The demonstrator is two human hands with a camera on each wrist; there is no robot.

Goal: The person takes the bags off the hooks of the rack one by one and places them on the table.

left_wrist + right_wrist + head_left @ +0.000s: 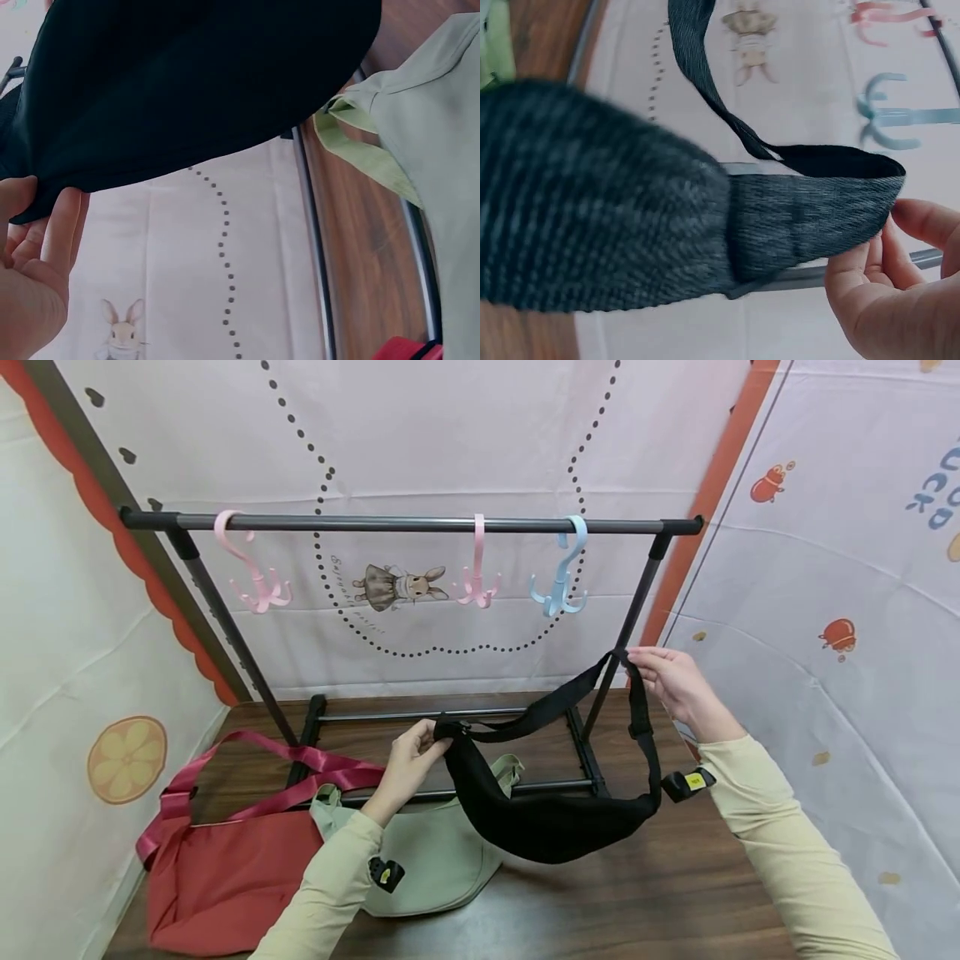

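Observation:
A black sling bag [551, 827] hangs in the air between both hands, below the rack's top bar. My left hand [408, 764] pinches its upper left corner, where the strap joins; in the left wrist view thumb and fingers grip the edge of the dark fabric [187, 82]. My right hand [678, 685] pinches the black strap [570, 693] higher up at the right, and the strap bends over at the fingertips. The right wrist view shows that fold of strap [817, 202] close up. Behind the bag, a pale green bag [420, 860] lies partly hidden.
A black rack bar [360, 522] carries two pink hooks [258, 589] [477, 577] and a blue hook [558, 581]. A red bag [232, 881] with a shiny strap [258, 739] lies at left on the wooden surface [600, 910]. Printed cloth [450, 443] stands behind.

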